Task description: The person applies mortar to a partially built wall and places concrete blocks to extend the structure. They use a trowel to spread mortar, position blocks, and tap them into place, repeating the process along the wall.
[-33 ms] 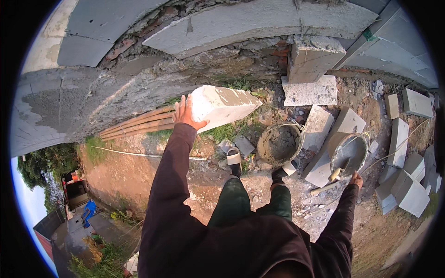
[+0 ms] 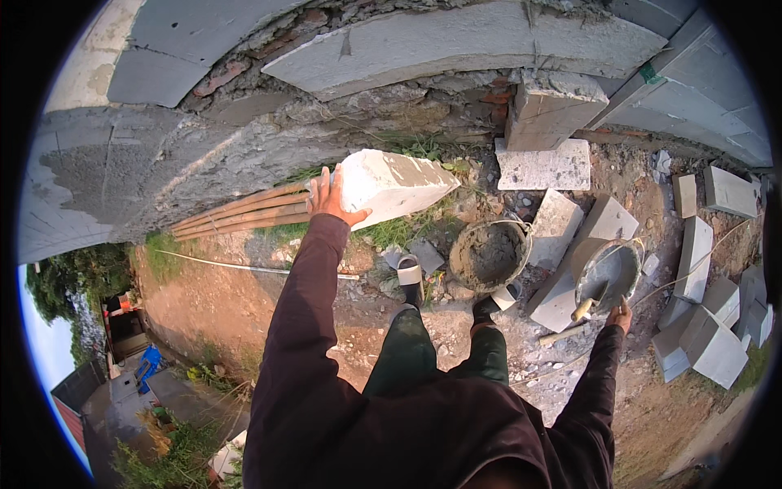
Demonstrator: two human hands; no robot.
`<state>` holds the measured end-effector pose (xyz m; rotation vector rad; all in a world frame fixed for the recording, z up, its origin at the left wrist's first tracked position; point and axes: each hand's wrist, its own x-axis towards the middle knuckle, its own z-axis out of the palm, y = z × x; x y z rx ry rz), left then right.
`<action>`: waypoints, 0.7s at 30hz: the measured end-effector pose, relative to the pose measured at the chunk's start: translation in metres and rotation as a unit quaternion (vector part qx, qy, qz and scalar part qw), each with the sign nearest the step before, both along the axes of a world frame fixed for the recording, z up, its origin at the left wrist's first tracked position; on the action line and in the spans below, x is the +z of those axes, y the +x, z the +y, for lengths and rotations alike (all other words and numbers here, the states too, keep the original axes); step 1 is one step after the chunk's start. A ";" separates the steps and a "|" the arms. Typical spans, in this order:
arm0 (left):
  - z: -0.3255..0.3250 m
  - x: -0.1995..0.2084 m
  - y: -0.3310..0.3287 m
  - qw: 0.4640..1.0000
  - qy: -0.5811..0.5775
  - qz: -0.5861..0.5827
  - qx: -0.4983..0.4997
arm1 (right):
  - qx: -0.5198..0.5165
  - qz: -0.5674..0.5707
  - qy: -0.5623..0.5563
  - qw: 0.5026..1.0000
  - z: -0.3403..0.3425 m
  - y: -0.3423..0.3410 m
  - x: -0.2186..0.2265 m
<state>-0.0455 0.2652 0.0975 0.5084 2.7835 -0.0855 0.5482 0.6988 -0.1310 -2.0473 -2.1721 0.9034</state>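
- Our left hand (image 2: 327, 200), fingers spread, touches one end of a pale rectangular concrete block (image 2: 395, 187) near the rough grey wall (image 2: 269, 138).
- Our right hand (image 2: 621, 314) is at the rim of a round bucket (image 2: 582, 259), grey inside; we cannot tell whether it grips.
- A yellow-handled trowel (image 2: 583, 310) leans there.

Poles (image 2: 244, 213): one end hidden behind left grip (image 2: 330, 200). Right grip (image 2: 621, 314) at bucket (image 2: 626, 265): hold too small to tell. Blue object (image 2: 148, 367), far left of left grip: too small.
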 end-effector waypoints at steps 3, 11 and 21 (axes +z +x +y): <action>-0.001 0.005 0.020 0.993 -0.033 -0.030 0.111 | 0.213 0.137 0.077 0.964 -0.042 -0.113 0.093; -0.008 -0.023 0.039 0.980 0.073 0.038 0.181 | 0.632 0.135 0.103 0.756 -0.191 -0.451 0.306; -0.058 -0.051 0.021 0.978 0.192 0.044 0.069 | 0.857 -0.124 0.114 0.488 -0.345 -0.617 0.217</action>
